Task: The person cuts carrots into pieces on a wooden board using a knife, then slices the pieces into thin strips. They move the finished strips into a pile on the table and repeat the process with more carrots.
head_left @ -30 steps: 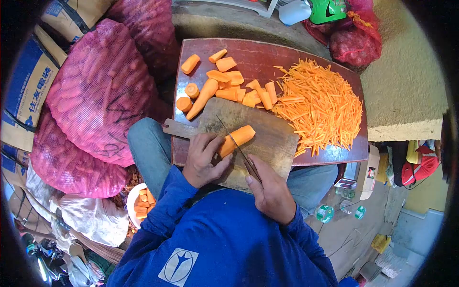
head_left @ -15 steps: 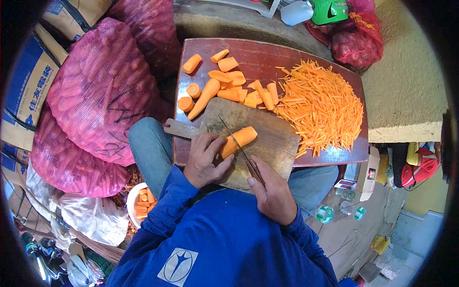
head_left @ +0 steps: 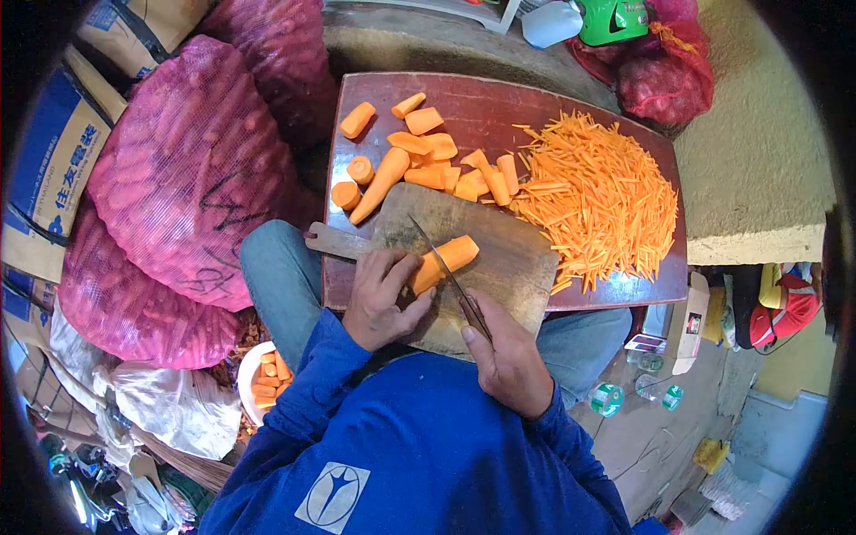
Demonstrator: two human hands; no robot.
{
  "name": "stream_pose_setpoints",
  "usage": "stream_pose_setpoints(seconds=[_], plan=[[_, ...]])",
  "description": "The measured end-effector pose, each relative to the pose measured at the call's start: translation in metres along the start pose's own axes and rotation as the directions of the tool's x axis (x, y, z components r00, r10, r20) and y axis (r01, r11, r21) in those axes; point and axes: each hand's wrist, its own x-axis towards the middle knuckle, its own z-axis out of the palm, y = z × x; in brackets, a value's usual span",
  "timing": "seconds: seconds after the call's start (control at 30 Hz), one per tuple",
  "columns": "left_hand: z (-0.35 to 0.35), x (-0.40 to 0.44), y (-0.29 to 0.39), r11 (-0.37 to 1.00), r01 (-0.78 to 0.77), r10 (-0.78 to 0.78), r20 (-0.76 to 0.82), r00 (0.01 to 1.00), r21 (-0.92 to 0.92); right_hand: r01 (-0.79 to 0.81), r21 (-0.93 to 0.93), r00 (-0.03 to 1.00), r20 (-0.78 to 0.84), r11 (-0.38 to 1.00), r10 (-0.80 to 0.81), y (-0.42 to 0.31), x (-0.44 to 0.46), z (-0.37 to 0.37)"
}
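On the wooden cutting board [head_left: 499, 267] lies a peeled carrot piece [head_left: 456, 254]. My left hand [head_left: 383, 299] grips its left end, fingers curled over it. My right hand [head_left: 510, 358] is wrapped round the handle of a knife [head_left: 455, 285], whose thin blade lies across the carrot just beside my left fingers. Beyond the board, several peeled carrot chunks [head_left: 383, 183] rest on the red table [head_left: 481, 98]. A large heap of carrot strips [head_left: 606, 201] covers the table's right part.
Pink mesh sacks of carrots [head_left: 192, 169] stand at the left. A white bowl [head_left: 245, 383] of carrot pieces is below them. At the back right are a red mesh bag [head_left: 664, 85] and a green container [head_left: 613, 22]. Clear bottles [head_left: 606, 399] lie on the floor at the right.
Over the last second, the view has shifted slightly. Both hands, the knife and the carrot keep nearly the same positions relative to the board.
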Motion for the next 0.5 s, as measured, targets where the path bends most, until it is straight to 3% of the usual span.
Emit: stream_pose_setpoints(seconds=[0.17,0.5], plan=[[0.000,0.001,0.001,1.000,-0.020,0.020,-0.002,1.000,0.007,0.046,-0.054,0.999,-0.010,0.997,-0.047,0.002,-0.001,0.002],[-0.001,0.000,-0.001,1.000,-0.027,0.027,0.003,1.000,0.000,-0.005,0.059,1.000,-0.016,0.998,0.006,-0.013,-0.005,-0.009]])
